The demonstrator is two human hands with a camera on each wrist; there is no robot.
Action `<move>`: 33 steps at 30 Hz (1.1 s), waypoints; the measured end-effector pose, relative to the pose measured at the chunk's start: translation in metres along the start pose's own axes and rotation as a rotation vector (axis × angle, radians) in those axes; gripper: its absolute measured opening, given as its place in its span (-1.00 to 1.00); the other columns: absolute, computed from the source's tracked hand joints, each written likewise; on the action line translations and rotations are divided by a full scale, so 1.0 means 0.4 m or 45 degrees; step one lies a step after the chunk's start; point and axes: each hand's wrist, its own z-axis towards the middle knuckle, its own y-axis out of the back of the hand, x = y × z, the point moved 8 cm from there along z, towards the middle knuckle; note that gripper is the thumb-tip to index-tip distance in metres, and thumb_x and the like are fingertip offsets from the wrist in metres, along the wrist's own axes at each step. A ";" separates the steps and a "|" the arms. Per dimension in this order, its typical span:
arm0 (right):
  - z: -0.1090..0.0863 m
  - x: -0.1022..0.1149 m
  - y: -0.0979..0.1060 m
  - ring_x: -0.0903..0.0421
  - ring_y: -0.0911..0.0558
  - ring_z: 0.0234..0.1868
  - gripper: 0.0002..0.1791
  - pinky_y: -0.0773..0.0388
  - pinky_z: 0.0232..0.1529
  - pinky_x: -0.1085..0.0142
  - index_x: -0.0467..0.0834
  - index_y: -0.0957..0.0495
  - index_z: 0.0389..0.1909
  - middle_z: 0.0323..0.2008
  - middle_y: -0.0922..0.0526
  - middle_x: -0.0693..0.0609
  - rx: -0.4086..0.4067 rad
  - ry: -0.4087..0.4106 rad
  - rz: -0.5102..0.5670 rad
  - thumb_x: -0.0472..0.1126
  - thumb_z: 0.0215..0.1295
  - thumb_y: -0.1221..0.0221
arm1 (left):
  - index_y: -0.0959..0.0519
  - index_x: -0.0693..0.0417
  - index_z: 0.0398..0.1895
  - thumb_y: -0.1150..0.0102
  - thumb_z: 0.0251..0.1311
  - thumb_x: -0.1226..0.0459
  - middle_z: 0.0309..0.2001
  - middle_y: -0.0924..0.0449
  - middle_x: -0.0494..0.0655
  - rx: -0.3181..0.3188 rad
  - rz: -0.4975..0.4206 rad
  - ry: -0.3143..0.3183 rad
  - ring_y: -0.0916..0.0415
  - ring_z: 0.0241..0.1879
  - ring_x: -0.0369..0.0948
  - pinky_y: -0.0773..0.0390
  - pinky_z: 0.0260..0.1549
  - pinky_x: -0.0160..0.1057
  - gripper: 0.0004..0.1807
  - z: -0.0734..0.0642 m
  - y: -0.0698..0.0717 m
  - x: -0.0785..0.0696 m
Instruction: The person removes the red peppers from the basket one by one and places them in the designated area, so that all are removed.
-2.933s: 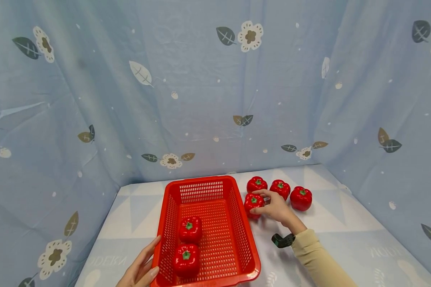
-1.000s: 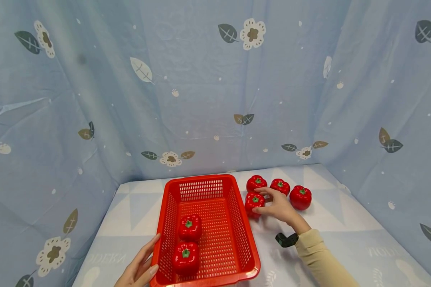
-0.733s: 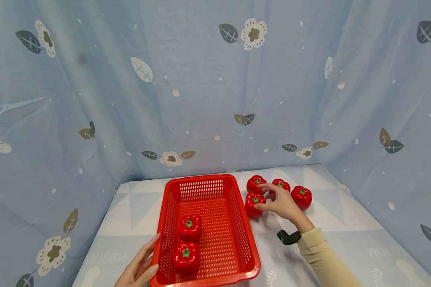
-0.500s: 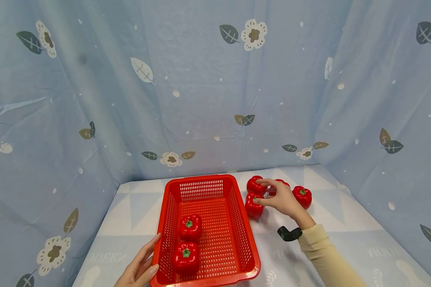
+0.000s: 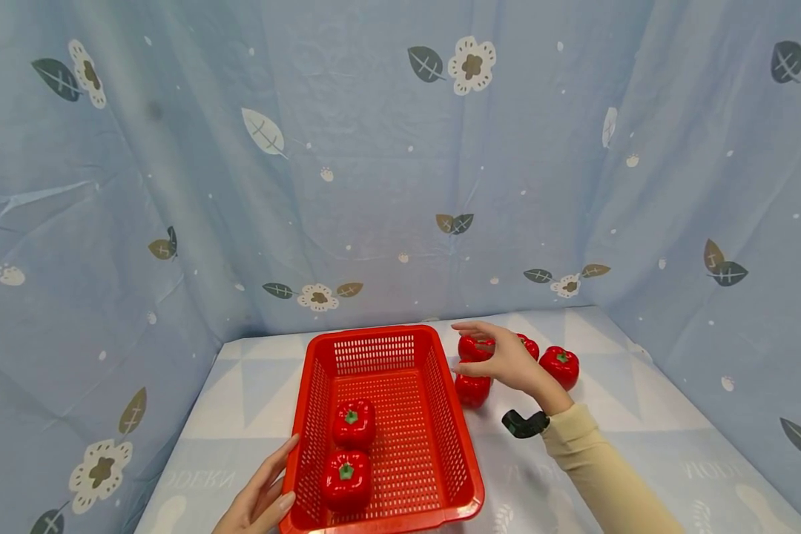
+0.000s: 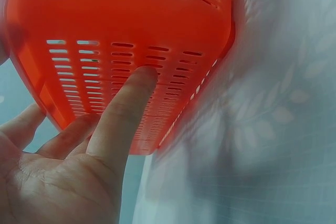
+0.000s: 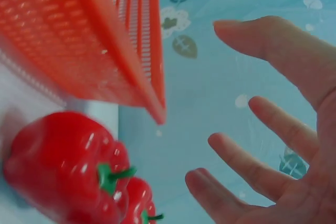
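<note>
A red slotted plastic basket [image 5: 409, 445] stands on the table with two red bell peppers [image 5: 354, 426] lying in its left side. My left hand [image 5: 256, 493] rests against the basket's left side. In the left wrist view its fingers [image 6: 123, 111] lie fairly straight on the slotted outer wall. My right hand [image 5: 503, 360] hovers in the air above the near-left pepper [image 5: 472, 391], fingers spread and holding nothing. It partly hides a back pepper [image 5: 469, 348] and another pepper [image 5: 529, 345]. The right wrist view shows a gap between hand and pepper [image 7: 60, 166].
A further red bell pepper [image 5: 559, 368] sits rightmost in the group beside the basket. The table [image 5: 614, 404] bears a pale patterned cloth. A blue flowered curtain [image 5: 400, 185] walls the back and both sides. A dark strap device [image 5: 526, 423] hangs at my right wrist.
My right hand, earlier around the near-left pepper, has drawn off it, then risen and shifted left above it with fingers spread. Left hand, basket and peppers stay practically in place.
</note>
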 end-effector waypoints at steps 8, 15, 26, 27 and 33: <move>0.033 0.053 -0.043 -0.33 -0.50 0.45 -0.23 -0.49 0.41 -0.33 -0.04 -0.54 0.52 0.43 -0.56 -0.25 0.110 0.093 0.142 -0.16 0.31 -0.58 | 0.24 0.02 0.83 -0.08 0.67 0.22 0.76 0.32 0.29 -0.008 0.012 -0.002 -0.41 0.51 -0.01 -0.66 0.16 0.30 -0.09 0.000 0.001 -0.001; 0.057 0.084 -0.094 -0.40 -0.53 0.35 -0.21 -0.58 0.36 -0.27 -0.16 -0.51 0.53 0.40 -0.57 -0.22 0.178 0.121 0.220 -0.15 0.31 -0.57 | 0.23 0.05 0.83 -0.08 0.67 0.23 0.76 0.31 0.30 -0.012 0.032 -0.015 -0.41 0.51 -0.01 -0.67 0.15 0.29 -0.09 -0.001 0.001 -0.003; 0.089 0.130 -0.183 -0.35 -0.50 0.39 -0.20 -0.78 0.09 0.05 -0.08 -0.50 0.55 0.43 -0.55 -0.12 0.321 0.111 0.272 -0.11 0.32 -0.56 | 0.24 0.04 0.83 -0.07 0.68 0.21 0.76 0.32 0.29 -0.010 0.039 -0.014 -0.40 0.51 -0.05 -0.67 0.17 0.27 -0.09 0.000 0.001 -0.001; 0.091 0.136 -0.192 -0.37 -0.48 0.40 -0.19 -0.78 0.09 0.04 -0.09 -0.49 0.55 0.43 -0.54 -0.12 0.341 0.116 0.277 -0.11 0.32 -0.56 | 0.24 0.04 0.83 -0.07 0.68 0.20 0.76 0.32 0.29 -0.012 0.039 -0.015 -0.39 0.52 -0.04 -0.66 0.17 0.27 -0.10 0.000 0.002 0.000; 0.104 0.148 -0.245 -0.21 -0.58 0.39 -0.24 -0.74 0.18 0.04 0.00 -0.52 0.53 0.42 -0.57 0.04 0.451 0.139 0.323 -0.13 0.33 -0.54 | 0.25 0.03 0.83 -0.06 0.69 0.20 0.76 0.32 0.28 -0.014 0.032 -0.010 -0.40 0.51 -0.05 -0.66 0.19 0.27 -0.09 0.000 0.002 0.001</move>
